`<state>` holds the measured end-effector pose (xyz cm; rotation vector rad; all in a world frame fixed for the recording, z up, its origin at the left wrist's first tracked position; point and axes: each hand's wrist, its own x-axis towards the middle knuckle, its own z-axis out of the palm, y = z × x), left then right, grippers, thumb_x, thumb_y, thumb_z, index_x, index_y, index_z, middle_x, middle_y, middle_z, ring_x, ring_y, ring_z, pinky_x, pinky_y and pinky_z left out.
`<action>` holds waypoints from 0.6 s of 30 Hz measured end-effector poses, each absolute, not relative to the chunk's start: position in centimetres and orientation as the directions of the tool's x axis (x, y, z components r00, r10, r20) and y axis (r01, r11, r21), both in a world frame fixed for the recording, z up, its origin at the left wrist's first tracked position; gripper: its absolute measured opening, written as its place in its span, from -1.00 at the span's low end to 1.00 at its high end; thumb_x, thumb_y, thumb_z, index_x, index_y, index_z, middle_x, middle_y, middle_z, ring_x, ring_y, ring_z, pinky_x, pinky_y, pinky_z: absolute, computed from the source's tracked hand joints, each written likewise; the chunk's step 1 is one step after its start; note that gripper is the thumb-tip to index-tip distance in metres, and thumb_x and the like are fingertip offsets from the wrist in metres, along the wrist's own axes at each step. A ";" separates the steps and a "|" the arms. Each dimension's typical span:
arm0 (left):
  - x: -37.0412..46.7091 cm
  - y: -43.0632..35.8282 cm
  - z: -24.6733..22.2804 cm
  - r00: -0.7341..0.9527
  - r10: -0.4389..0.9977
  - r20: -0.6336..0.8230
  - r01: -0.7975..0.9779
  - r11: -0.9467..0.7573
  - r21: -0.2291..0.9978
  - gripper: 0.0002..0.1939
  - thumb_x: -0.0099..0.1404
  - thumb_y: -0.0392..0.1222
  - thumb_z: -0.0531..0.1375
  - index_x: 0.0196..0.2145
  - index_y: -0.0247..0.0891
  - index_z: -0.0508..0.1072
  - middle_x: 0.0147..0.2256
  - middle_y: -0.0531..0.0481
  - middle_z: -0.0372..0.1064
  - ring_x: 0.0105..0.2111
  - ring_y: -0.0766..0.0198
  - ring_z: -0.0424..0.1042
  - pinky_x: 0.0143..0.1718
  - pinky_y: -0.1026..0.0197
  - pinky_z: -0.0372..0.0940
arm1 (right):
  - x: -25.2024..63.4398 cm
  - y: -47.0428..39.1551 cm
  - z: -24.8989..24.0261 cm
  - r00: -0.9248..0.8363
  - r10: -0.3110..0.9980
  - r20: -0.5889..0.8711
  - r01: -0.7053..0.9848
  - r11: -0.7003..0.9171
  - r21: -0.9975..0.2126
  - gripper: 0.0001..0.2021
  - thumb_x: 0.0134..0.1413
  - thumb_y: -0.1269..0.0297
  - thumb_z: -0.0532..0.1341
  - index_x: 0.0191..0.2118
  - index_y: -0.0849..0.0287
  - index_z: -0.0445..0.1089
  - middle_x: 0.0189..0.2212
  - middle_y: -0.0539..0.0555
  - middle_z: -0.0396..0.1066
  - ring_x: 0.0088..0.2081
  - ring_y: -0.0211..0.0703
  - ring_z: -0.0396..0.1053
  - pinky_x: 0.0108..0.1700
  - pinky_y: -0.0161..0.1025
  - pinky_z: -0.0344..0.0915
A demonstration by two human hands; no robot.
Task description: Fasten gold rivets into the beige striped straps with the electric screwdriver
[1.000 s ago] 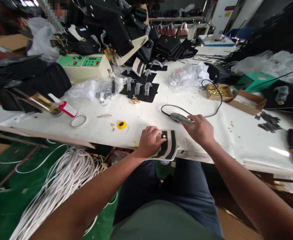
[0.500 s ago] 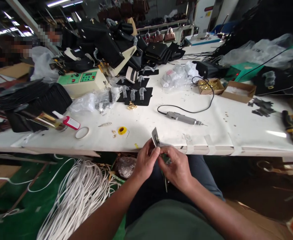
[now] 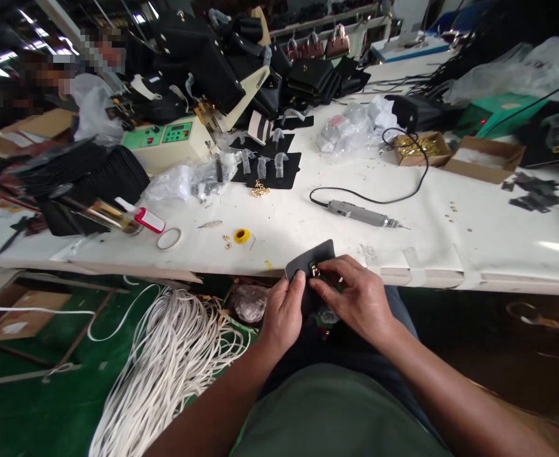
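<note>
The dark flap piece (image 3: pixel 309 261) is off the table and held in the air just in front of its near edge, over the person's lap, with a small gold fitting (image 3: pixel 314 271) already seated on the face turned up toward the camera — so the hardware seems to be in place, and what looks left is checking or pressing it home, though whether it is fully fastened cannot be told from here. The left hand (image 3: pixel 284 311) grips the piece from below and the left, thumb up along its face and fingers curled behind it. The right hand (image 3: pixel 358 298) comes in from the right with thumb and forefinger pinched at the fitting, the other fingers folded loosely under the piece. Both forearms angle in from the lower corners of the view and meet at the piece, wrists close together. The corded hand tool (image 3: pixel 363 215) lies untouched on the white table (image 3: pixel 451 254), well apart from both hands, toward the middle of the surface. Further left along the near edge sit a yellow tape roll (image 3: pixel 242 235) and a few loose gold bits — other black pieces (image 3: pixel 270 168) wait near the far side by the green-panelled machine (image 3: pixel 169 141).
</note>
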<state>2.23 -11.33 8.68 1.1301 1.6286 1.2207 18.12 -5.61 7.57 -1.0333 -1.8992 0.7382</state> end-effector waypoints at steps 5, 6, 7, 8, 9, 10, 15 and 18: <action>2.5 -11.2 8.7 -0.263 0.960 -0.095 0.260 0.166 0.951 -0.53 0.48 0.21 0.07 -0.31 -0.20 0.56 -0.38 0.01 0.52 -0.27 0.13 0.47 -0.13 0.19 0.36 | 18.5 -5.4 7.5 -0.322 0.847 0.422 0.365 0.522 -0.771 -0.86 0.29 0.24 0.31 -0.07 0.04 0.55 -0.25 0.09 0.60 -0.29 -0.06 0.57 -0.29 -0.14 0.48; 2.4 -11.1 8.7 -0.269 0.958 -0.104 0.270 0.178 0.946 -0.52 0.47 0.22 0.08 -0.34 -0.20 0.54 -0.40 0.02 0.50 -0.28 0.14 0.45 -0.17 0.20 0.34 | 18.7 -5.3 7.6 -0.345 0.825 0.447 0.361 0.556 -0.748 -0.85 0.32 0.25 0.28 -0.06 0.05 0.55 -0.24 0.10 0.61 -0.28 -0.05 0.58 -0.28 -0.14 0.48; 2.3 -11.0 8.7 -0.275 0.955 -0.114 0.273 0.191 0.943 -0.52 0.46 0.22 0.09 -0.37 -0.21 0.53 -0.42 0.02 0.49 -0.29 0.14 0.44 -0.19 0.21 0.33 | 18.9 -5.1 7.7 -0.374 0.798 0.473 0.353 0.594 -0.723 -0.84 0.34 0.27 0.26 -0.04 0.06 0.55 -0.24 0.11 0.61 -0.27 -0.06 0.58 -0.27 -0.14 0.48; 2.2 -10.9 8.8 -0.278 0.952 -0.125 0.266 0.202 0.943 -0.51 0.45 0.22 0.10 -0.38 -0.21 0.52 -0.42 0.02 0.48 -0.30 0.15 0.43 -0.21 0.21 0.33 | 19.2 -4.9 7.7 -0.408 0.768 0.494 0.339 0.630 -0.699 -0.84 0.36 0.28 0.25 -0.03 0.06 0.55 -0.24 0.11 0.61 -0.27 -0.06 0.59 -0.26 -0.15 0.49; 2.1 -10.8 8.9 -0.276 0.951 -0.138 0.248 0.209 0.946 -0.52 0.44 0.22 0.11 -0.39 -0.22 0.51 -0.42 0.02 0.48 -0.31 0.16 0.42 -0.21 0.21 0.32 | 19.6 -4.6 7.7 -0.440 0.739 0.510 0.323 0.660 -0.678 -0.83 0.37 0.29 0.25 -0.02 0.07 0.55 -0.24 0.11 0.61 -0.26 -0.07 0.59 -0.25 -0.15 0.49; 2.0 -10.7 9.0 -0.267 0.952 -0.151 0.220 0.213 0.952 -0.52 0.43 0.22 0.12 -0.38 -0.23 0.52 -0.41 0.02 0.49 -0.30 0.16 0.43 -0.20 0.21 0.33 | 19.9 -4.3 7.7 -0.470 0.713 0.521 0.306 0.685 -0.661 -0.83 0.37 0.29 0.25 -0.01 0.08 0.55 -0.23 0.11 0.61 -0.25 -0.07 0.59 -0.24 -0.16 0.49; 1.8 -10.4 9.6 -0.204 0.959 -0.197 0.121 0.224 0.967 -0.57 0.42 0.18 0.17 -0.32 -0.24 0.57 -0.32 -0.01 0.55 -0.19 0.11 0.48 -0.09 0.18 0.36 | 21.0 -3.5 7.7 -0.541 0.670 0.508 0.244 0.703 -0.668 -0.84 0.38 0.30 0.25 0.00 0.03 0.54 -0.20 0.09 0.59 -0.22 -0.10 0.57 -0.20 -0.18 0.50; 1.9 -10.5 9.7 -0.192 0.957 -0.216 0.135 0.243 0.960 -0.57 0.41 0.18 0.17 -0.30 -0.25 0.59 -0.30 -0.02 0.57 -0.17 0.10 0.49 -0.09 0.19 0.36 | 21.3 -3.5 7.9 -0.567 0.663 0.490 0.207 0.690 -0.694 -0.83 0.40 0.33 0.21 -0.02 0.03 0.54 -0.20 0.10 0.57 -0.21 -0.11 0.55 -0.19 -0.19 0.50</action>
